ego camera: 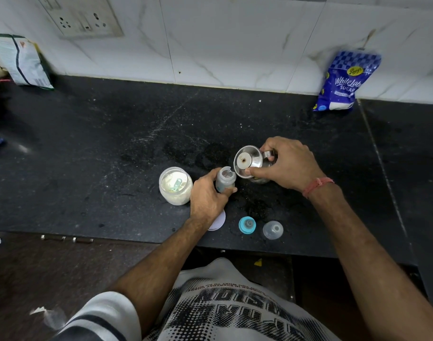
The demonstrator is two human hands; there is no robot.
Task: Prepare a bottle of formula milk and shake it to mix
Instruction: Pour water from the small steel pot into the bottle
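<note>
A small clear baby bottle [225, 179] stands upright and uncapped on the black counter [112, 148], and my left hand [206, 196] grips its body. My right hand [286, 164] holds a steel jug [251, 164] by its handle, tilted toward the bottle's mouth, with the thumb on its rim. Left of the bottle stands an open glass jar of white powder [176, 185] with a pale green scoop inside. Near the counter's front edge lie the teal nipple ring [247, 225] and the clear bottle cap [273, 230].
A white jar lid [219, 221] lies partly under my left wrist. A blue sugar bag [343, 82] leans on the tiled wall at the back right. A printed packet [23, 61] stands at the back left below a wall socket [85, 17].
</note>
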